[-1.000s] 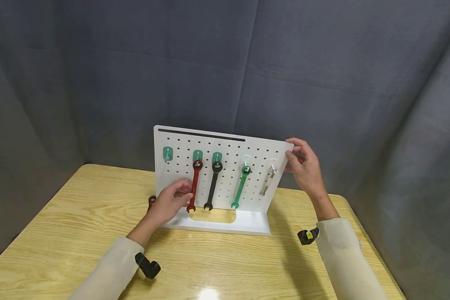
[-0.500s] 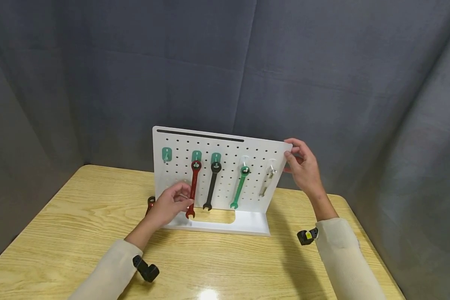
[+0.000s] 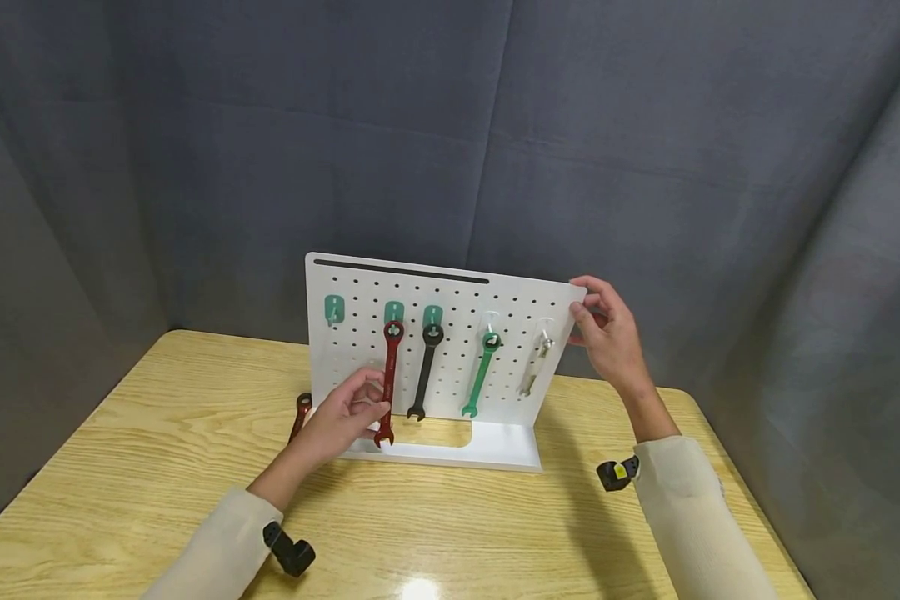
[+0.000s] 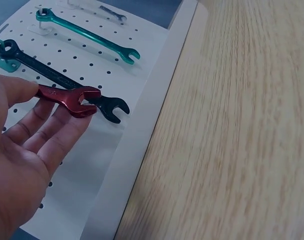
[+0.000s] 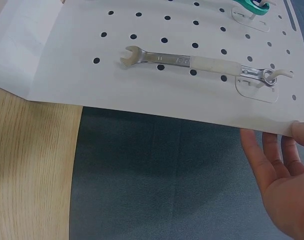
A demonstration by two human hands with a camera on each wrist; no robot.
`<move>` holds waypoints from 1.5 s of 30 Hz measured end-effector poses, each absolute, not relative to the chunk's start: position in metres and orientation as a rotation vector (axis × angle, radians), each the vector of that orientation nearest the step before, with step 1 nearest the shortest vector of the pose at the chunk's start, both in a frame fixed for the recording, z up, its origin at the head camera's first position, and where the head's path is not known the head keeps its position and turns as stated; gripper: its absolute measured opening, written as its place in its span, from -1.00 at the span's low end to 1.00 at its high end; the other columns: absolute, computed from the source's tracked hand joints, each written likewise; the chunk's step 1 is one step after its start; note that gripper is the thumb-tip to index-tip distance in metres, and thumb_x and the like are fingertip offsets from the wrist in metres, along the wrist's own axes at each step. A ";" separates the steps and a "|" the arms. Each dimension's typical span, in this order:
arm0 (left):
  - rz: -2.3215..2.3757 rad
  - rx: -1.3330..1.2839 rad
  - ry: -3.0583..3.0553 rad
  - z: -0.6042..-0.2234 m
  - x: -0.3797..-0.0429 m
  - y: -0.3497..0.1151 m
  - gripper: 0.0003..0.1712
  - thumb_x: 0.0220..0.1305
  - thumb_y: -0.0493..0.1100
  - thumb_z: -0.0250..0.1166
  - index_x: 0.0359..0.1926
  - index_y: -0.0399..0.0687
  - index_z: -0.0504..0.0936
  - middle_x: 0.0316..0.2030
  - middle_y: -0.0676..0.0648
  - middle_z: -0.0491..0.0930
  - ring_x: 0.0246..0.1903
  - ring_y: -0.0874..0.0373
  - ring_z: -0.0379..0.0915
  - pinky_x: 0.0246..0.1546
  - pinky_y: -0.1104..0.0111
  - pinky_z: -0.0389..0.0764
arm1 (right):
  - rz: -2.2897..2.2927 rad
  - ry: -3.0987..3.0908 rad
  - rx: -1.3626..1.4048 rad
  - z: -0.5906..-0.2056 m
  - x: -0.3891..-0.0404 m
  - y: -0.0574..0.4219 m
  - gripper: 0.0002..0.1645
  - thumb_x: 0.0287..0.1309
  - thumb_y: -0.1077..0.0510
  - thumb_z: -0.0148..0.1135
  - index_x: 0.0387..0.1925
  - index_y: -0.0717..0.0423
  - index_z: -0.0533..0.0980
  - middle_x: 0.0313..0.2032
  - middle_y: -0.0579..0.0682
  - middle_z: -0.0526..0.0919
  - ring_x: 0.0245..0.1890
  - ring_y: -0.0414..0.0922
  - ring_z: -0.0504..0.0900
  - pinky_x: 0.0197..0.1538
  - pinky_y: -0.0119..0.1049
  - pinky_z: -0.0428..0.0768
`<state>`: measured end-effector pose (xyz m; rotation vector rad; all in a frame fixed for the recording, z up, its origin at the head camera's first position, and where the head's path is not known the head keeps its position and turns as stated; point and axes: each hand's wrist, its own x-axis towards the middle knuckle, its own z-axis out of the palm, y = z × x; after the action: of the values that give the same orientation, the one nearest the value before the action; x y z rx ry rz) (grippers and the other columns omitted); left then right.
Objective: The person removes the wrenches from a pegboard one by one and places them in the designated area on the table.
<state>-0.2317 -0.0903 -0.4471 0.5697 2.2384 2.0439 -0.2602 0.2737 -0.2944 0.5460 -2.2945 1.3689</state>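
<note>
At centre frame in the head view, the left hand [image 3: 341, 421] pinches the lower shaft of the red metal wrench [image 3: 387, 379], thumb on top and fingers [image 4: 52, 135] spread loosely beneath; its ring end is still on a green hook on the white perforated pegboard stand [image 3: 360, 350]. The right hand [image 3: 607, 333] clamps the board's upper right edge, thumb in front, fingers behind. To do this step well, I judge the ring should be lifted up and outward off the hook while the right hand keeps the board steady, clear of the black wrench [image 3: 424, 371] just beside it. Another dark red tool [image 3: 300, 412] lies on the wooden surface [image 3: 157, 467] left of the stand.
</note>
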 end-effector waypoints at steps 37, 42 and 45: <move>2.155 0.602 2.027 -0.427 -0.212 -0.087 -0.60 0.43 -0.40 0.21 0.23 -0.26 0.37 -0.26 -0.16 0.55 -0.34 0.07 0.62 -0.42 0.08 0.74 | 1.390 -2.282 0.541 -0.319 -0.286 0.292 -0.52 0.50 0.37 0.09 0.37 0.16 0.39 -0.08 0.30 0.48 -0.13 0.00 0.63 -0.25 -0.44 0.69; 2.163 0.558 2.004 -0.424 -0.209 -0.087 -0.57 0.42 -0.39 0.21 0.24 -0.26 0.35 -0.29 -0.13 0.55 -0.32 0.10 0.62 -0.41 0.13 0.74 | 1.391 -2.286 0.538 -0.318 -0.285 0.291 -0.52 0.50 0.34 0.10 0.38 0.13 0.39 -0.07 0.28 0.50 -0.12 0.00 0.63 -0.24 -0.43 0.69; 2.157 0.535 2.010 -0.422 -0.208 -0.088 -0.58 0.41 -0.38 0.21 0.24 -0.24 0.36 -0.30 -0.12 0.56 -0.32 0.12 0.62 -0.42 0.16 0.73 | 1.392 -2.288 0.533 -0.318 -0.285 0.291 -0.52 0.51 0.33 0.10 0.38 0.12 0.39 -0.06 0.30 0.50 -0.11 0.00 0.63 -0.23 -0.42 0.70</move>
<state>-0.2081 -0.0875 -0.4224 0.5346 2.0103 2.1566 -0.2852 0.2910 -0.3178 0.5328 -2.2880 1.3923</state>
